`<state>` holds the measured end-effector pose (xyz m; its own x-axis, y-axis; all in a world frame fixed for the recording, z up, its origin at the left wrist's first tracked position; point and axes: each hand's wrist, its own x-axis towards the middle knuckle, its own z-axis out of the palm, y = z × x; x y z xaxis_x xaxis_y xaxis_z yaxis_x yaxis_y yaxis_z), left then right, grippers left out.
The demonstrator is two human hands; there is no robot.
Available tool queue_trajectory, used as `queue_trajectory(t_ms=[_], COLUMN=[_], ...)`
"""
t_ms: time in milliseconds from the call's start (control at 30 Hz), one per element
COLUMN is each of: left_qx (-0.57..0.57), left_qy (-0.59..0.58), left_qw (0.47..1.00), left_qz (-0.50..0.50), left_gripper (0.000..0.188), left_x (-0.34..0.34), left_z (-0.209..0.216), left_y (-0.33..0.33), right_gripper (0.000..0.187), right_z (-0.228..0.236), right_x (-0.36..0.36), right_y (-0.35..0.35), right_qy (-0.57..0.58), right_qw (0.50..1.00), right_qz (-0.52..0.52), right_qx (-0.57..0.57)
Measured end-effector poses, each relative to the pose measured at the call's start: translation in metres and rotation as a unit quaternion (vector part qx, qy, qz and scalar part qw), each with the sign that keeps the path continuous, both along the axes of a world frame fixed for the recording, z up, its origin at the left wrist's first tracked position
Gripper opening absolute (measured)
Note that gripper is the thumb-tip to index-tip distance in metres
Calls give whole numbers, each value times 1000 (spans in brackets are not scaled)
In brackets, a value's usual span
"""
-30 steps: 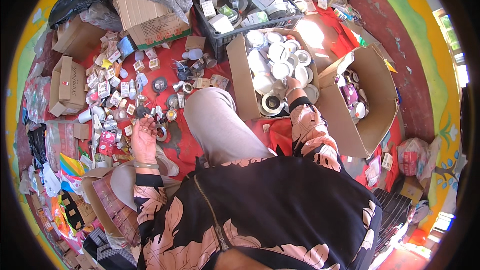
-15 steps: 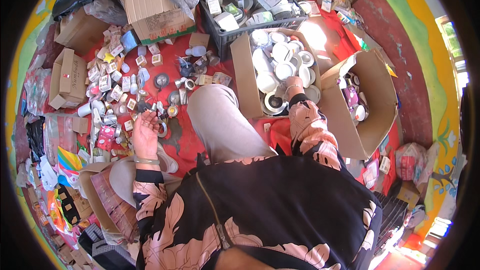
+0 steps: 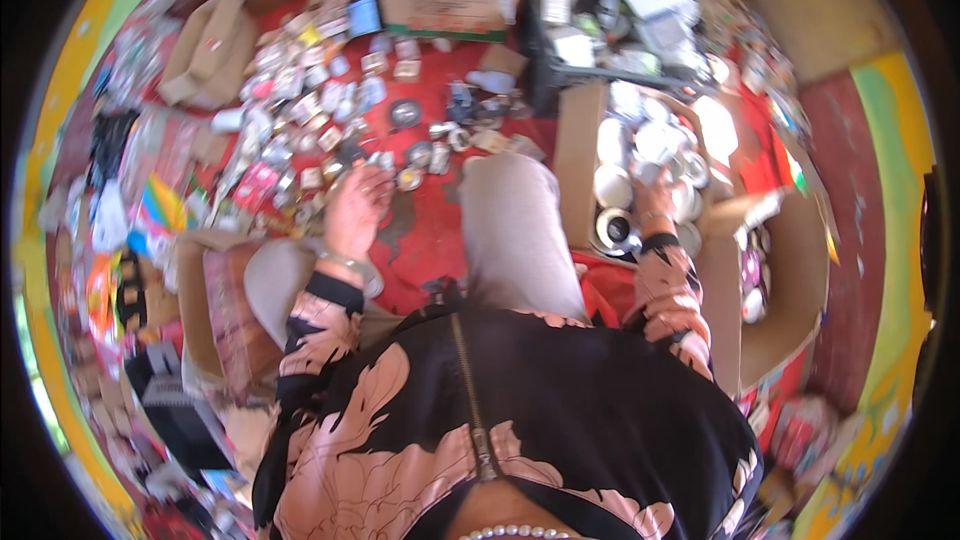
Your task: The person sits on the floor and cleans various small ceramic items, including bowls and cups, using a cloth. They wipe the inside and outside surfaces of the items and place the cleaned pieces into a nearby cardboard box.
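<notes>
White round pieces [image 3: 612, 187], many: heaped in an open cardboard carton [image 3: 580, 155], the landmark for all places below.

White ring with dark centre [image 3: 615, 229], one: in the carton's near left corner.

Right hand [image 3: 656, 202], wristband at the wrist: inside the carton, over the white pieces. Fingers bent downward; tips blurred and partly hidden, so their opening and any hold cannot be told.

Grey-trousered knee [image 3: 515, 230]: just left of the carton.

Left hand [image 3: 357, 212], bangle at the wrist: well left of the carton, beyond the knee. Fingers loosely curled, part open, nothing seen in their hold.

Small goods [image 3: 300, 105], assorted, including little boxes: spread to the left of the carton on a red floor covering [image 3: 425, 245].

Second open carton [image 3: 722, 290], larger: just right of the first carton; purple and white items within.

Black crate [image 3: 610, 77]: just beyond the carton; boxes and mixed goods piled in it.
</notes>
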<state>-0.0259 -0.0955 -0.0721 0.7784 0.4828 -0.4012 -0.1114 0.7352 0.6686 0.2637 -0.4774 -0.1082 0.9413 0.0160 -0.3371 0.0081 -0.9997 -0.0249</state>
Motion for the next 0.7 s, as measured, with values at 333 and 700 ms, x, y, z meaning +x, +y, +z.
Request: queue_trajectory(t_ms=[333, 700], left_qx=[73, 645], left_qy=[153, 301], left_qw=[974, 520], left_qz=[-153, -472], left_gripper=[26, 25], left_x=[-6, -8], left_z=[-43, -191], left_y=[-64, -20], right_gripper=[75, 27], right_z=[-73, 167], right_x=[37, -53], right_y=[-32, 176], right_qy=[-81, -121], right_qw=[995, 862], right_qz=[-7, 237], right_qx=[-54, 431])
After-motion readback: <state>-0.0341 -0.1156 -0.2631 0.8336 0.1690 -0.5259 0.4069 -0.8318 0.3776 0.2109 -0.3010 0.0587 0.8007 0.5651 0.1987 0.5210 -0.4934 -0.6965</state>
